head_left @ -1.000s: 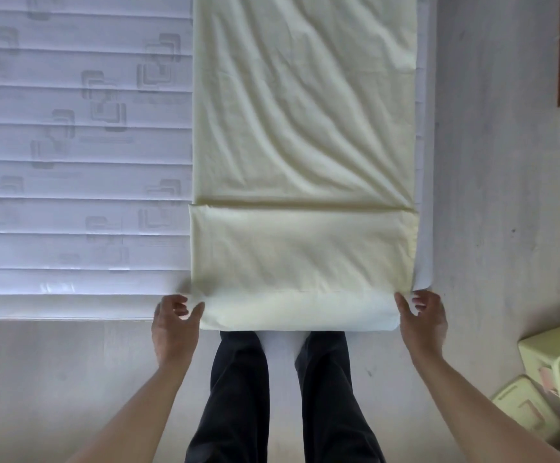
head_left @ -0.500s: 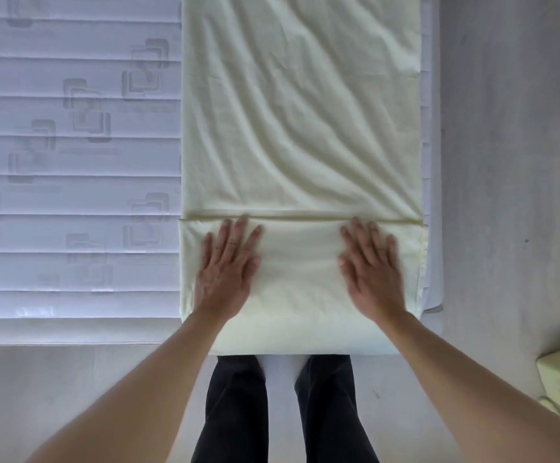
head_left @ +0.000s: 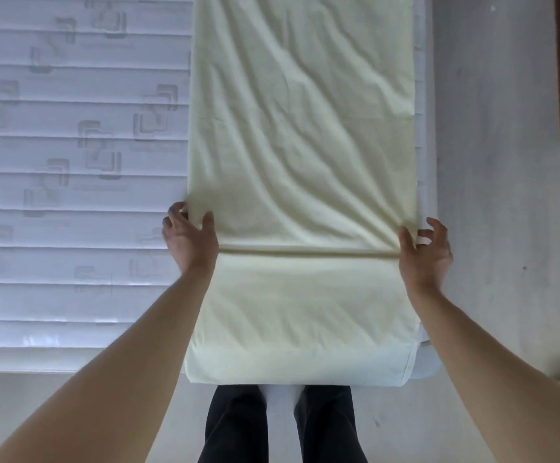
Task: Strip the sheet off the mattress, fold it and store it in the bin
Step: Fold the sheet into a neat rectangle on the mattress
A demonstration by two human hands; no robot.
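While laid in a long strip on one mattress (head_left: 71,228): one pale sheet (head_left: 298,145), near end folded over. Two hands: left hand (head_left: 188,238) pinching left edge, right hand (head_left: 422,252) pinching right edge. Two dark trouser legs (head_left: 282,426) below.

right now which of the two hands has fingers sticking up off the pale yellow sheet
The right hand, at the pale yellow sheet's right edge: its thumb pinches the fabric while its fingers splay upward. The left hand has its fingers wrapped round the left edge.
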